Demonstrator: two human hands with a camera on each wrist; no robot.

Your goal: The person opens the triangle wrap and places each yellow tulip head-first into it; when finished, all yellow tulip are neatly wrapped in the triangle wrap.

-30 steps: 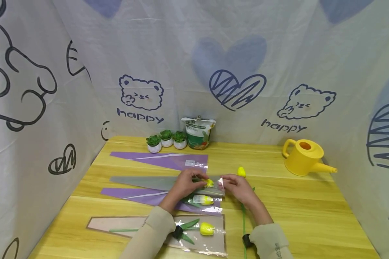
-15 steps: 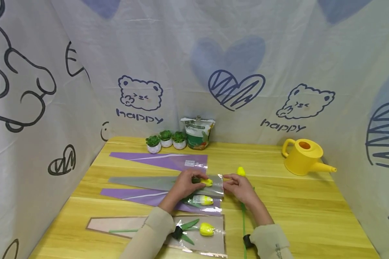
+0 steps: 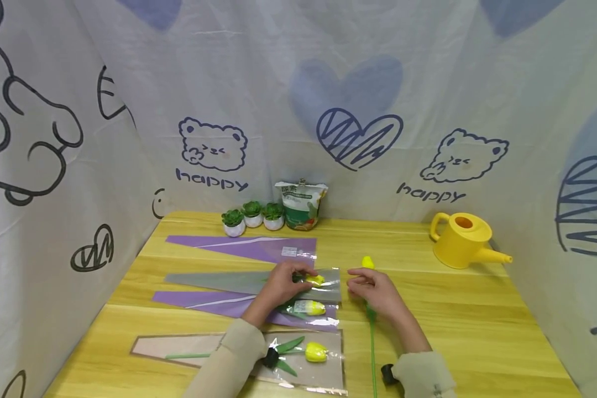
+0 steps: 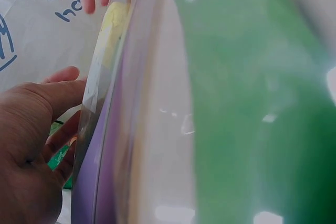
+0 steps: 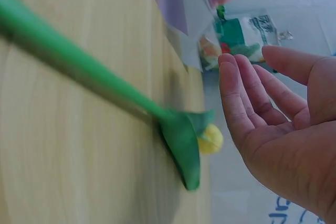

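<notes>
My left hand (image 3: pixel 282 284) lies over a grey flower sleeve (image 3: pixel 214 280), thumb and fingers curved round the yellow tulip (image 3: pixel 318 281) inside, just below its bloom. In the left wrist view, fingertips meet the sleeve's clear film. The right hand (image 3: pixel 380 293) hovers just right of the sleeve's wide end, fingers loosely bent and holding nothing; its empty palm side shows in the right wrist view. Beneath it a loose yellow tulip (image 5: pixel 211 139) lies lengthwise, its green stem (image 3: pixel 372 354) running towards the front edge; the hand partly hides it.
Nearer lie a purple sleeve (image 3: pixel 179 299) and a pinkish sleeve (image 3: pixel 154 346), each with a yellow tulip. Another purple sleeve (image 3: pixel 194 241) lies farther back. Several potted succulents (image 3: pixel 252 214), a clipped green-and-white bag (image 3: pixel 300 207) and a yellow watering can (image 3: pixel 461 243) stand behind on the wooden table.
My right hand has let go of the grey sleeve's clear end and drawn away to the right, over the loose tulip. The left hand has stayed at the sleeved tulip.
</notes>
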